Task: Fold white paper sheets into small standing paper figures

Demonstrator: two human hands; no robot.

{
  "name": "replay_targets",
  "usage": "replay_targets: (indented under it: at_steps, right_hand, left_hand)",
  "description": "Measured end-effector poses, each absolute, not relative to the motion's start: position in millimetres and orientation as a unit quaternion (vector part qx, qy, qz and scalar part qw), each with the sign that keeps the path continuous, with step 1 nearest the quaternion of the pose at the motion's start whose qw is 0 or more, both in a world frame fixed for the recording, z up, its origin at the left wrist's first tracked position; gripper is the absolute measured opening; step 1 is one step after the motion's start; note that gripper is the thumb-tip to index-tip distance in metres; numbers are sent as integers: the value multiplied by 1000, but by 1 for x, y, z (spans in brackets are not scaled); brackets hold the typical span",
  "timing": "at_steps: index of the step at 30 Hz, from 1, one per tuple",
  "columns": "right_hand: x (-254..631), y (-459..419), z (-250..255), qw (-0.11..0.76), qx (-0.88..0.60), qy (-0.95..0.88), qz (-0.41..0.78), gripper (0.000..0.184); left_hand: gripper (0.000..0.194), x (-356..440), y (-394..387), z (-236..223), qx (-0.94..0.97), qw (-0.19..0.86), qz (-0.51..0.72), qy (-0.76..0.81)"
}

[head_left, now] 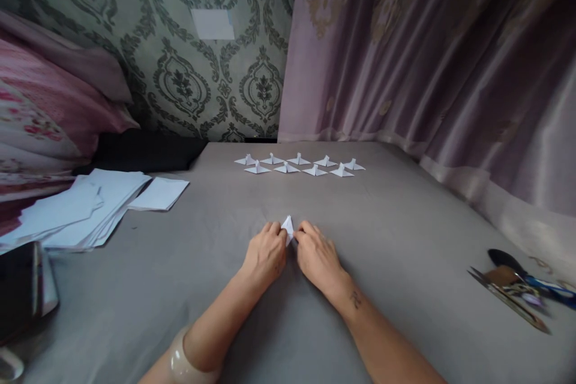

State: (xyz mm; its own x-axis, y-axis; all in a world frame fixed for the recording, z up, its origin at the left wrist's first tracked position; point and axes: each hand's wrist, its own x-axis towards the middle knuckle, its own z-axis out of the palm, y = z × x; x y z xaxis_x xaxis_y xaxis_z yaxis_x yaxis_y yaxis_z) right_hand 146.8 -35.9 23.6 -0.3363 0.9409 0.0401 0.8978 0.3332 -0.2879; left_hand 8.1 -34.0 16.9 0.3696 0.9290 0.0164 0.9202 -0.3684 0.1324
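Between my two hands, a small piece of folded white paper [288,225] rests on or just above the grey cloth, its pointed end away from me. My left hand [265,252] grips its left side with curled fingers. From the right, my right hand [317,253] pinches the other edge, fingers bent. The paper's near part is partly hidden by the fingers. Farther back, several finished-looking folded paper figures [287,168] stand in two rows, each with flat side points and a raised middle.
A stack of white sheets [108,192] and a smaller pile of paper squares [161,193] lie at left. Near the left edge is a dark phone-like object [18,288]. Long-bladed tools [508,300] and a blue-handled item [549,288] lie at right, below the curtain [405,54].
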Motion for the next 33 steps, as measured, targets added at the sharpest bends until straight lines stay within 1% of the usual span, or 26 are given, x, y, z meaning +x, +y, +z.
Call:
replay_targets:
  at_steps: [5, 8, 11, 15, 21, 25, 28, 33]
  right_hand:
    - [153, -19, 10, 212, -554, -772, 227, 30]
    - [155, -10, 1, 293, -551, -707, 333, 27]
    - [154, -5, -6, 346, -551, -642, 406, 24]
    - [149, -3, -12, 377, -557, -584, 455, 25]
    - [145, -4, -5, 407, -556, -504, 521, 27]
    - [144, -6, -1, 428, -516, -489, 558, 28]
    - [144, -6, 5, 444, -509, -487, 554, 29]
    - [143, -5, 15, 479, -526, -457, 534, 29]
  left_hand:
    - [24, 5, -33, 18, 820, 63, 88, 562]
    - [24, 4, -33, 14, 813, 70, 111, 567]
    - [24, 5, -32, 11, 812, 63, 110, 570]
    - [26, 9, -32, 11, 811, 50, 90, 576]
    - [31, 7, -31, 7, 808, 50, 138, 570]
    - [22, 7, -30, 7, 797, 50, 126, 589]
    - [22, 7, -27, 8, 781, 57, 133, 607]
    - [30, 0, -22, 1, 748, 87, 201, 626]
